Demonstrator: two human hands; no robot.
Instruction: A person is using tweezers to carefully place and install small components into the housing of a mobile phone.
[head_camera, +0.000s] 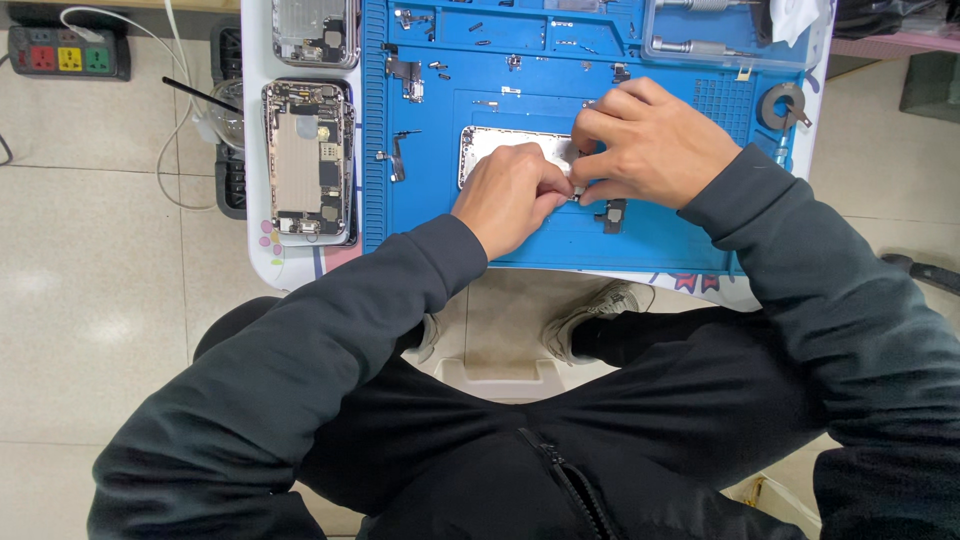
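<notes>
Both hands are meeting over a bare silver phone shell (500, 145) lying flat at the middle of the blue rubber mat (680, 240). The left hand (510, 195) is curling shut, fingertips pinching at a tiny part by the shell's right end; the right hand (650, 145) is arching over it, fingers pinching the same spot. A small dark part (612, 214) is lying just beside them. An opened phone (308, 160), metal plates and circuitry showing, is sitting along the table's left edge. Loose screws and brackets are dotting the mat's far trays; the near edge is staying open. Pale tiled floor below.
</notes>
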